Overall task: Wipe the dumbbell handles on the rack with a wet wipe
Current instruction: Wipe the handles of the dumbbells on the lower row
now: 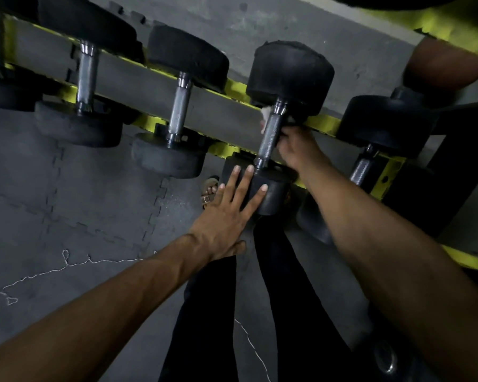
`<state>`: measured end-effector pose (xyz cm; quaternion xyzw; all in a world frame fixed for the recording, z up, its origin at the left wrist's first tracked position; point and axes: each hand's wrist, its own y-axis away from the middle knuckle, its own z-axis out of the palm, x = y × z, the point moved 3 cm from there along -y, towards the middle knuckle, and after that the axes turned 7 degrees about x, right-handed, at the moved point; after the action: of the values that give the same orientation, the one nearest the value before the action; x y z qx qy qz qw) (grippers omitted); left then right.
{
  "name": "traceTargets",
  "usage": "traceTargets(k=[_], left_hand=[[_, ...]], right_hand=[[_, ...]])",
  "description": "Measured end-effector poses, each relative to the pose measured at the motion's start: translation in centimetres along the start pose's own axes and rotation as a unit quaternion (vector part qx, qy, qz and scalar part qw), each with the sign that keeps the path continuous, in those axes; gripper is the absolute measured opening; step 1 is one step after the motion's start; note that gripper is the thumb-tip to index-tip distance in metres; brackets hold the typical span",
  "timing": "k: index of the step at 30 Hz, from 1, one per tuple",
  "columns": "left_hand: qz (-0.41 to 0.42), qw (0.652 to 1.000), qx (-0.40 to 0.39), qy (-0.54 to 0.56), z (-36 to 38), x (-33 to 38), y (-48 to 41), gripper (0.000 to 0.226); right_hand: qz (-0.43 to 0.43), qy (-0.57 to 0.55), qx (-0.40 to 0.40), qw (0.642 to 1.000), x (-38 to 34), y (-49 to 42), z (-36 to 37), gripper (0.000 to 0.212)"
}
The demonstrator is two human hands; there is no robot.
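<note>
A black rubber dumbbell with a knurled steel handle [271, 133] lies across the yellow rack [232, 86]. My right hand [298, 147] reaches under that handle, its fingers curled round it from the right side. A white wet wipe [265, 117] shows at the handle's left side, held against the steel. My left hand [229, 208] lies flat with straight, spread fingers on the near black head [273, 194] of the same dumbbell.
More dumbbells sit on the rack: two to the left with steel handles [178, 108] [86, 75] and one to the right [362, 168]. Grey interlocking floor mats [80, 202] lie below, with a thin white cord [66, 260]. My dark-trousered legs and a sandalled foot [209, 188] are beneath.
</note>
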<state>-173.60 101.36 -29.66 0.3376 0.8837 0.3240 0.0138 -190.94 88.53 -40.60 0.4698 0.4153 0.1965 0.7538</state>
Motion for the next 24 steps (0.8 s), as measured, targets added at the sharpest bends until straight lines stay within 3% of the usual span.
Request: traceTargets(k=[3, 6, 10, 13, 15, 18, 21, 22, 24], left_hand=[[0.007, 1.0, -0.003, -0.003, 0.0, -0.1, -0.1, 0.14], [0.011, 1.0, -0.012, -0.009, -0.1, -0.3, -0.1, 0.14], [0.014, 1.0, -0.015, -0.013, -0.5, -0.3, -0.1, 0.139], [0.01, 1.0, -0.017, -0.018, -0.6, -0.3, -0.1, 0.139], [0.011, 1.0, -0.021, -0.01, -0.7, -0.3, -0.1, 0.139], [0.016, 1.0, -0.022, -0.008, -0.6, -0.4, -0.1, 0.139], [0.016, 1.0, -0.019, -0.004, -0.4, -0.5, -0.2, 0.137], [0.018, 1.0, -0.016, -0.005, -0.4, -0.5, -0.2, 0.137], [0.019, 1.0, -0.016, -0.004, -0.4, -0.5, -0.1, 0.136]], right_hand=[[0.022, -0.082, -0.017, 0.996, -0.1, -0.8, 0.8, 0.036], [0.027, -0.05, -0.034, 0.998, -0.6, -0.4, 0.4, 0.032], [-0.011, -0.034, 0.119, 0.992, -1.3, 0.1, -0.6, 0.01], [-0.18, 0.051, 0.205, 0.961, -0.4, 2.0, -0.7, 0.019], [-0.317, 0.232, 0.217, 0.893, 0.3, 4.1, -0.5, 0.015], [-0.449, 0.495, 0.163, 0.726, 0.5, 5.4, -0.5, 0.007], [-0.529, 0.615, 0.144, 0.566, -1.6, 5.2, -0.3, 0.017], [-0.546, 0.626, 0.133, 0.54, -2.1, 4.8, -0.4, 0.02], [-0.554, 0.634, 0.064, 0.536, -1.9, 4.4, -0.9, 0.031]])
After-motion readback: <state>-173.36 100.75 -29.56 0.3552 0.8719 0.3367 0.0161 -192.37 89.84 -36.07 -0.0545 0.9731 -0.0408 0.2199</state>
